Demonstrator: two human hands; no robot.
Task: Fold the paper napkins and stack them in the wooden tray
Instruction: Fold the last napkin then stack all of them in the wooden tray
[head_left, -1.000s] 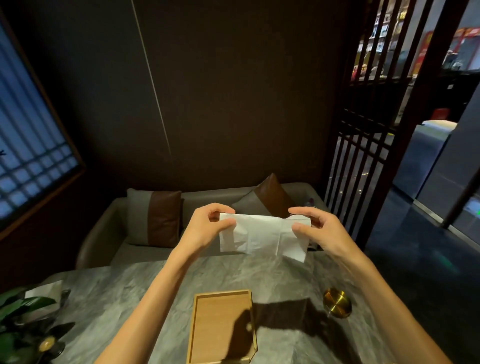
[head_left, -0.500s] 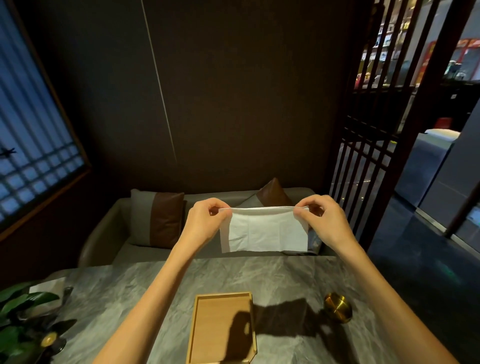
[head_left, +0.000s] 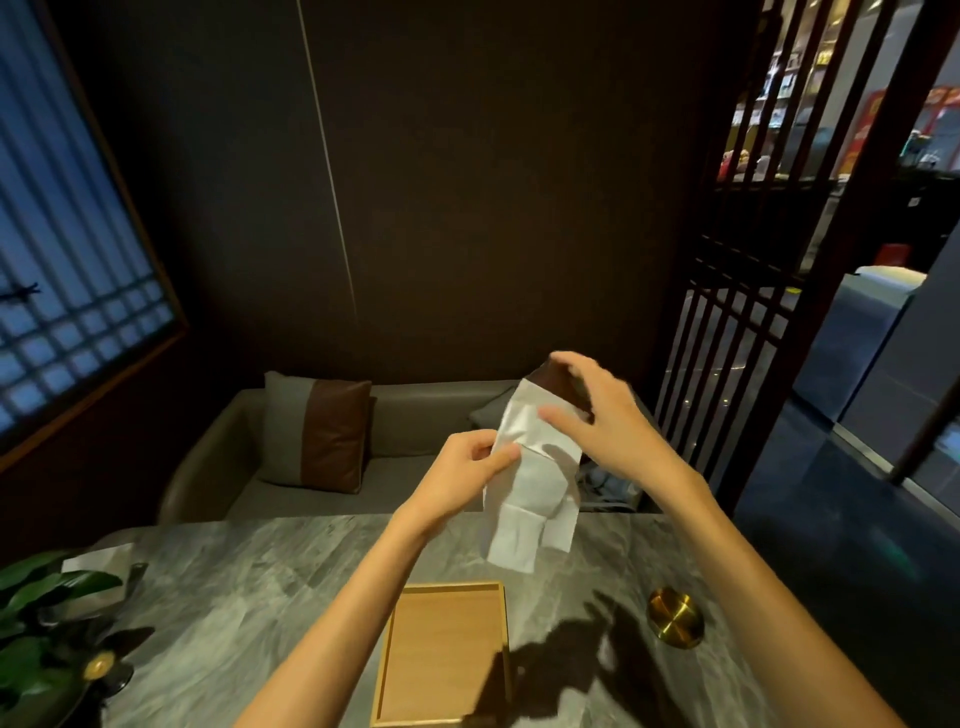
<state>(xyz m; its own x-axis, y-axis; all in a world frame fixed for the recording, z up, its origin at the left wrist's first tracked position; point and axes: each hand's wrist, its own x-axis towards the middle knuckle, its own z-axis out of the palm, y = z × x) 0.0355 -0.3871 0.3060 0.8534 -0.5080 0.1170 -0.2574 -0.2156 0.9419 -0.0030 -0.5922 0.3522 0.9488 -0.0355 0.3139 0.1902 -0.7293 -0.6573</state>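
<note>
Pinching the napkin at its left edge, your left hand holds it hanging above the table, beyond the wooden tray. Your right hand, blurred, spreads its fingers at the napkin's upper end, thumb against the paper.

One paper napkin is counted, and one wooden tray. Two bare hands are seen: the left hand and the right hand. One round brass dish, one potted plant and one pale paper pack are counted on the single table. Two cushions are counted, one grey-and-brown and one brown, on one sofa.
</note>
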